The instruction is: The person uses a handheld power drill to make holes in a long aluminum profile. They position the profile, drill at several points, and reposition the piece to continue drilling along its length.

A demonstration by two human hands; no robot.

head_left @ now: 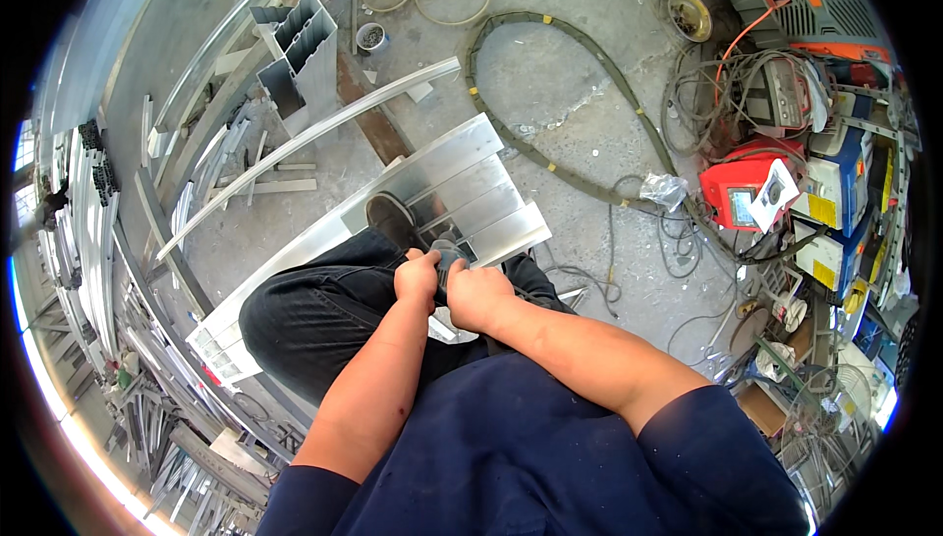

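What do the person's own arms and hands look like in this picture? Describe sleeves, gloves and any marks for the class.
The left sleeve and right sleeve are short and dark navy, leaving both forearms bare. The left hand and right hand wear no gloves, and no watch or band shows. A small dark spot marks the left forearm.

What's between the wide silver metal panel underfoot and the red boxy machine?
In the head view: an olive-green hose with yellow bands, a crumpled clear plastic bag, and thin dark cables.

Head-worn fisheye view (rim black), facing down, hands [476, 297] close, floor [550, 74] farther off
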